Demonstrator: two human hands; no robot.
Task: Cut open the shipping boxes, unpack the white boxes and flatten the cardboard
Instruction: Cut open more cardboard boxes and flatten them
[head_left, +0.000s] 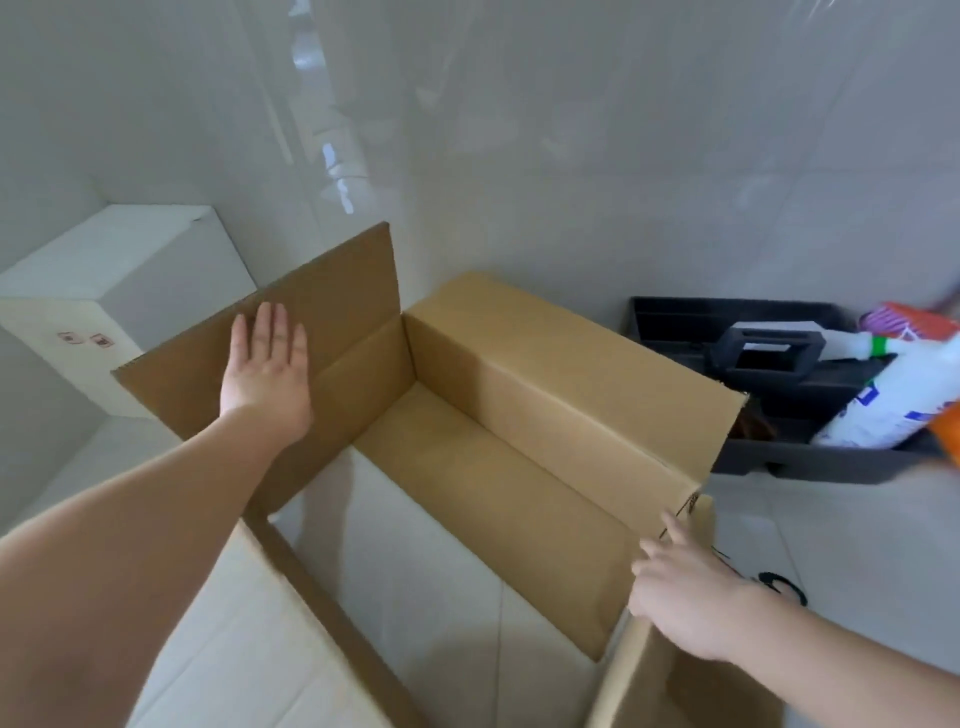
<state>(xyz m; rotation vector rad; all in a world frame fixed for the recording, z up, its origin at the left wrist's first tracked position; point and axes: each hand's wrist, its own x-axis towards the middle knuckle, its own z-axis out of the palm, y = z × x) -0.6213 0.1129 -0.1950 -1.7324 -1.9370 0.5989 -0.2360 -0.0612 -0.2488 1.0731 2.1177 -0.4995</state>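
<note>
— So, where is the job standing?

— I'm looking down into a brown shipping box (519, 441) on the tiled floor (857, 571), against the wall. It is open top and bottom; floor tiles are showing through it. A white box (104, 291) is sitting near the left corner of the floor, already unpacked.

— And the hands?

— My left hand (267, 364) is lying flat, fingers straight, on the far-left flap. My right hand (685, 587) is curling its fingers over the near-right wall edge, gripping it.

— Which step?

— Flattening, I'm judging. Next I'm needing to push opposite corners together so the walls collapse. A black toolbox (779, 364) is standing just right of it.
</note>
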